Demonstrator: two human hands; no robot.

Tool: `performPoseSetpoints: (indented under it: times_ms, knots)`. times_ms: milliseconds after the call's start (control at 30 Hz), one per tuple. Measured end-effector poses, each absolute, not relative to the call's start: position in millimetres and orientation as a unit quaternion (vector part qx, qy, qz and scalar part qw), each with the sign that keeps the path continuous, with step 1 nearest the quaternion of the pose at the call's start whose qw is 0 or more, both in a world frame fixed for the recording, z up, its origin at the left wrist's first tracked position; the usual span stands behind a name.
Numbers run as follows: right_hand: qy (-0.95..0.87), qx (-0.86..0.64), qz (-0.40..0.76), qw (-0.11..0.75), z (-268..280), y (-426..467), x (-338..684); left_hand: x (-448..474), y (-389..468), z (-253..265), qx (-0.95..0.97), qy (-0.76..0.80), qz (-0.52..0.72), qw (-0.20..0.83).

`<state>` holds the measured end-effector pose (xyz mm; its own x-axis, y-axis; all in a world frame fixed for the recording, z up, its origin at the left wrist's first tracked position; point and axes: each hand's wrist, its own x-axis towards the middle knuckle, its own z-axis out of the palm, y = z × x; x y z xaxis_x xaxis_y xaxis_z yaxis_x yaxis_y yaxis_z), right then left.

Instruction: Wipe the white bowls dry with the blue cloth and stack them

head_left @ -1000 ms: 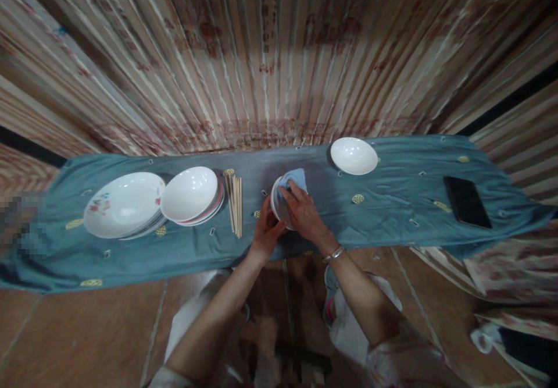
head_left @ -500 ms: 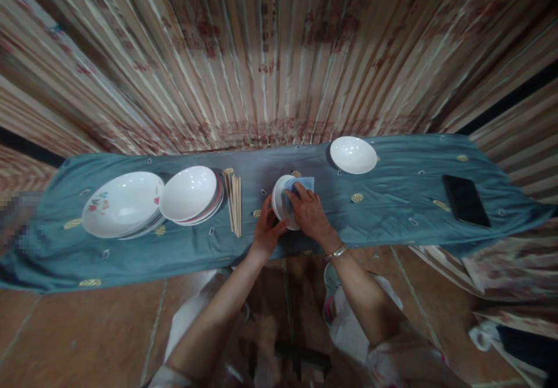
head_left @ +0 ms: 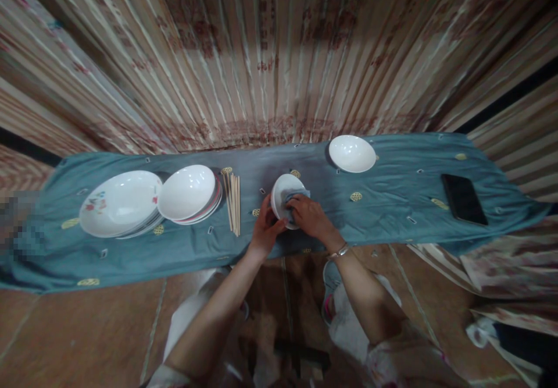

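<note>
A small white bowl [head_left: 284, 185] is at the middle of the cloth-covered table, tilted a little. My left hand [head_left: 265, 228] grips its left side, thumb over the near rim and fingers around the outside. Inside the bowl, my right hand [head_left: 307, 216] presses a bluish cloth [head_left: 300, 193] against the surface, fingers closed on it. Part of the cloth sticks out beyond the fingertips. The bowl's near right side is hidden by my right hand.
Several wooden chopsticks [head_left: 233, 205] lie left of the bowl. Farther left are stacked white bowls [head_left: 187, 193] and stacked floral plates [head_left: 124, 205]. Another white bowl [head_left: 352, 153] sits at the back right. A black phone [head_left: 464, 199] lies near the right end of the blue-green tablecloth [head_left: 387, 202].
My right hand and the cloth have shifted down toward the near side of the bowl, uncovering more of its far interior. My left hand keeps its hold.
</note>
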<state>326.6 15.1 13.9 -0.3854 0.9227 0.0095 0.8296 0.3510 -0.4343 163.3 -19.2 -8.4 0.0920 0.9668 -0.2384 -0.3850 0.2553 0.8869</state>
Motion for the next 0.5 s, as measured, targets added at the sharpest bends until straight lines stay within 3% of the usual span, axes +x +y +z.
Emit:
performPoseSetpoints:
  times_ms: [300, 500]
  knots:
    - [-0.785, -0.523, 0.288, 0.164, 6.5, 22.2, 330.3, 162.7, -19.1, -7.4, 0.325, 0.43, 0.51, 0.67]
    - [-0.744, -0.466, 0.417, 0.236, 2.7, 27.5, 332.7, 163.2, -19.3, -7.2, 0.318, 0.435, 0.511, 0.67]
